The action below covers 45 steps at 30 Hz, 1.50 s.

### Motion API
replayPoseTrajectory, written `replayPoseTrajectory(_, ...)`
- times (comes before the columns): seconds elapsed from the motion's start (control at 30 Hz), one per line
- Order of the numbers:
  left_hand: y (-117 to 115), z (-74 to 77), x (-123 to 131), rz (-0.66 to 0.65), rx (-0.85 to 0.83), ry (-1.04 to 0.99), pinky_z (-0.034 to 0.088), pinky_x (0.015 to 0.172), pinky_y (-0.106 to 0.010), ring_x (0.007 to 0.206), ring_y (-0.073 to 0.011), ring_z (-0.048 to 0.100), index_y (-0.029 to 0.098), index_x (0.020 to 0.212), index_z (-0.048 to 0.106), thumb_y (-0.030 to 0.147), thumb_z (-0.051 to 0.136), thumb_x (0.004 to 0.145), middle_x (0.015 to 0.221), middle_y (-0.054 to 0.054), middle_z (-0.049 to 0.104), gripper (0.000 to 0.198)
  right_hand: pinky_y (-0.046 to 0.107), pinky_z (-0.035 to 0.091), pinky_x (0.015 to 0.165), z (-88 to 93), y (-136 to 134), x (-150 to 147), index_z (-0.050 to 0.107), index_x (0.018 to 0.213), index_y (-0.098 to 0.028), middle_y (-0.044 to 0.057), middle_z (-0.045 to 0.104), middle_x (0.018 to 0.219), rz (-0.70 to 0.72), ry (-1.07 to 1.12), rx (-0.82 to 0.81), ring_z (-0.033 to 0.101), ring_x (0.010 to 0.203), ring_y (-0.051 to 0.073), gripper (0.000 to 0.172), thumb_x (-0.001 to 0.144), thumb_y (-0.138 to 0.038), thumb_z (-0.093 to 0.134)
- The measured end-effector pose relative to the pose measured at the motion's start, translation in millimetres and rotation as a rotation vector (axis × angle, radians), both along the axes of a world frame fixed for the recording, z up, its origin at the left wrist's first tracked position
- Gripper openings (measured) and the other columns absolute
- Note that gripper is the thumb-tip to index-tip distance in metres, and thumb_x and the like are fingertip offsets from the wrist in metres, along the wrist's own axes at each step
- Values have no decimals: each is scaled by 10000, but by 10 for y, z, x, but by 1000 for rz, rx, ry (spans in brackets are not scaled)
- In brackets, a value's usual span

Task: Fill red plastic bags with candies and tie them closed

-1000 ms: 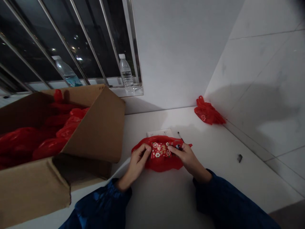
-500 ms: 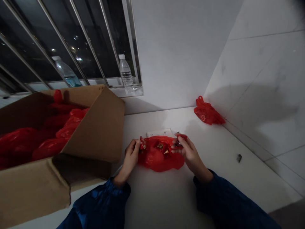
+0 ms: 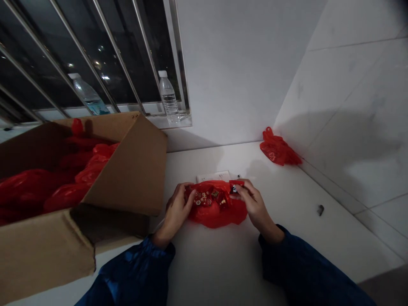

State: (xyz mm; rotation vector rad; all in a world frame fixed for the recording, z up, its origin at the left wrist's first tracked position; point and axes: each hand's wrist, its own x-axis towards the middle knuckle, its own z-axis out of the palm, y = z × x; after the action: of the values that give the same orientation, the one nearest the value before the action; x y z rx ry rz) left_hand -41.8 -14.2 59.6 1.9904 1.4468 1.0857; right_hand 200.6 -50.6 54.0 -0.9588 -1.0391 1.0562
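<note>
From the head camera, our left hand (image 3: pixel 177 209) and right hand (image 3: pixel 253 203) each pinch an end of a red bag (image 3: pixel 215 204) lying on the white counter (image 3: pixel 223 259) before us. A cardboard box (image 3: pixel 127 170) of red bags sits just left. Another red bag (image 3: pixel 278 151) lies in the far corner, well apart.

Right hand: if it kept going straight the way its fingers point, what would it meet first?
The right hand points left across the red bag it grips, so probably the left hand at the bag's other end.
</note>
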Motion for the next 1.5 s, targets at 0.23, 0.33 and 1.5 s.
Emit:
replayPoseTrajectory(0.23, -151, -47, 264, -382, 278, 420, 401, 853, -337, 958, -218, 575, 234, 1025, 677, 238, 506, 968, 1004, -53, 662, 180, 366, 591, 820, -13, -2, -30, 620, 1094, -255, 61, 616, 1102, -9, -105, 37, 624, 968, 217, 295, 898, -475, 608)
replayPoseTrajectory(0.33, -113, -95, 423, -433, 370, 605, 368, 835, -360, 995, -230, 545, 265, 1145, 672, 226, 531, 967, 1088, -55, 661, 230, 356, 585, 800, -52, 27, -30, 612, 1061, -247, 46, 621, 1035, -38, -57, 18, 623, 906, 198, 306, 885, -497, 613)
replayPoseTrajectory(1.5, 3, 59, 431, -194, -235, -566, 508, 591, -218, 631, -125, 610, 168, 894, 597, 471, 623, 872, 759, -5, 645, 305, 236, 351, 521, 12, -13, -188, 637, 879, -195, -21, 579, 696, 210, -199, -108, 485, 585, 113, 304, 841, -495, 658)
